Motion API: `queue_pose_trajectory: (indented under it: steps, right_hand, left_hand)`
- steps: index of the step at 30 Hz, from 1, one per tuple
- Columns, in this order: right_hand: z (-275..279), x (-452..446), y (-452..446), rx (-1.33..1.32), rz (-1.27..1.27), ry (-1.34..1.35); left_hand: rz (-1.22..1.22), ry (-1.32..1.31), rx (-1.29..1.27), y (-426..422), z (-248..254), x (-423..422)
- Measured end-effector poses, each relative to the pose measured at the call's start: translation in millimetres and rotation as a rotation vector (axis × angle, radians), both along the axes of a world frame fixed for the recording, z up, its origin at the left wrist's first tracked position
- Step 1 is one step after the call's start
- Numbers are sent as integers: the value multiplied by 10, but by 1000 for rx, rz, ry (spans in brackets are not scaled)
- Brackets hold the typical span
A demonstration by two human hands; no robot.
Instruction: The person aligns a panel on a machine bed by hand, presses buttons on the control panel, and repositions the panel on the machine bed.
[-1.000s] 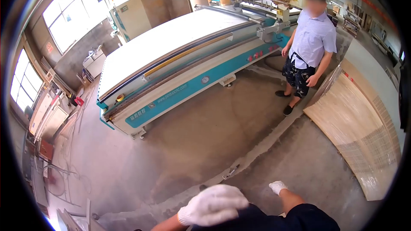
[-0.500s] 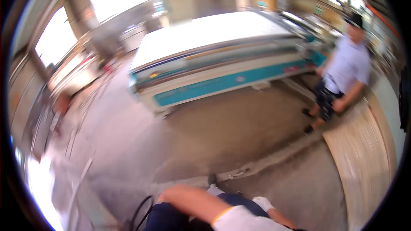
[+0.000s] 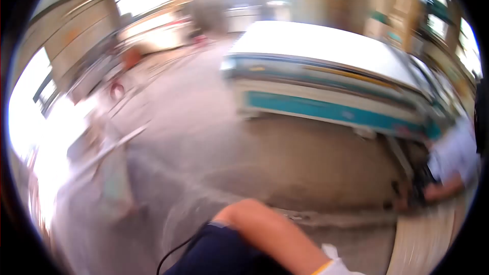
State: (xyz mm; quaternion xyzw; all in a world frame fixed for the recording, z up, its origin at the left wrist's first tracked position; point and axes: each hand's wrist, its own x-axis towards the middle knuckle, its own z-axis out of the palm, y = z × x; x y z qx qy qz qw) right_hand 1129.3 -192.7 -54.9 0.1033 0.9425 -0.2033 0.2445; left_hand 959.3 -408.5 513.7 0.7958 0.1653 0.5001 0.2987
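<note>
A bare arm (image 3: 270, 229) with a yellow-edged white sleeve (image 3: 333, 269) crosses the bottom of the head view over dark trousers (image 3: 219, 252). It looks like my left arm, bent at the elbow; its hand is hidden. Just beyond the sleeve shows a small white patch, apparently the glove of my right hand (image 3: 331, 251), mostly covered and blurred. Its fingers cannot be made out. A thin black cable (image 3: 170, 254) curves beside the trousers.
A long white-topped machine with a teal side panel (image 3: 316, 108) stands ahead. At right, a person in a light shirt (image 3: 456, 150) is beside stacked boards (image 3: 423, 237). A pale strip (image 3: 119, 142) and a grey-green panel (image 3: 116, 188) are at left. Everything is motion-blurred.
The view has swung left, so the machine and the person have shifted right in it. The white-gloved hand, plainer before, is now mostly hidden behind the arm and sleeve.
</note>
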Motion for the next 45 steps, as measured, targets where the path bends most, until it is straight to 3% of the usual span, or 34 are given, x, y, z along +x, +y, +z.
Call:
queue_pose_trajectory:
  steps: [1, 2, 3, 5, 12, 15, 17, 19, 21, 29, 31, 32, 33, 34, 35, 36, 37, 39, 41, 42, 43, 45]
  right_hand:
    - [-16, 12, -3, 76, 11, 18]
    - [64, 3, -161, -161, -368, 174]
    - [832, -243, -406, -320, -657, 36]
    - [1186, -431, -514, -384, -717, 51]
    - [888, -163, -1072, -462, -917, 283]
    - [399, 322, -1209, -397, -839, 96]
    - [158, 747, -1343, -315, -981, 10]
    - [534, 1067, -1396, -367, -1246, -192]
    - [478, 1317, -1436, -348, -1423, -233]
    - [412, 1086, -1185, -305, -1269, 12]
    - [775, 827, -1193, -377, -1316, 208]
    - [411, 717, -1086, -304, -1083, 250]
    - [1007, 614, -1061, -273, -1122, 351]
    - [886, 600, -896, -152, -980, 535]
    - [834, 619, -589, -53, -964, 543]
    - [1529, 712, -360, -120, -1196, 494]
    - [1254, 938, -7, 40, -1229, 642]
    - [2224, 1407, 407, 80, -1491, 572]
    - [2457, 1941, 758, 226, -1688, 657]
    - [2533, 2156, 811, 263, -1778, 826]
    - [2712, 2362, 881, 162, -1865, 839]
    - [3010, 2542, 893, 206, -1924, 1004]
  left_hand:
    - [-32, -8, -39, 0, -10, -60]
    - [-68, -9, -95, 29, -19, -123]
    - [-116, 3, -148, 69, -50, -179]
    - [-260, 44, -220, 250, -74, -253]
    - [-602, 117, -305, 625, -49, -2]
    - [-688, 131, -315, 703, 2, 32]
    - [-737, 140, -314, 721, 24, 62]
    - [-784, 148, -315, 745, 47, 89]
    - [-818, 158, -312, 744, 70, 121]
    - [-911, 199, -307, 703, 143, 260]
    - [-920, 207, -315, 697, 147, 308]
    - [-928, 209, -318, 696, 150, 327]
    - [-933, 214, -321, 699, 152, 335]
    - [-938, 216, -323, 692, 156, 351]
    - [-940, 220, -323, 691, 159, 363]
    - [-946, 220, -326, 685, 164, 367]
    - [-950, 220, -322, 678, 176, 383]
    - [-965, 222, -318, 659, 198, 407]
    - [-970, 226, -311, 634, 211, 406]
    - [-973, 228, -308, 630, 224, 405]
    - [-978, 224, -307, 621, 230, 402]
    - [-985, 228, -296, 603, 253, 378]
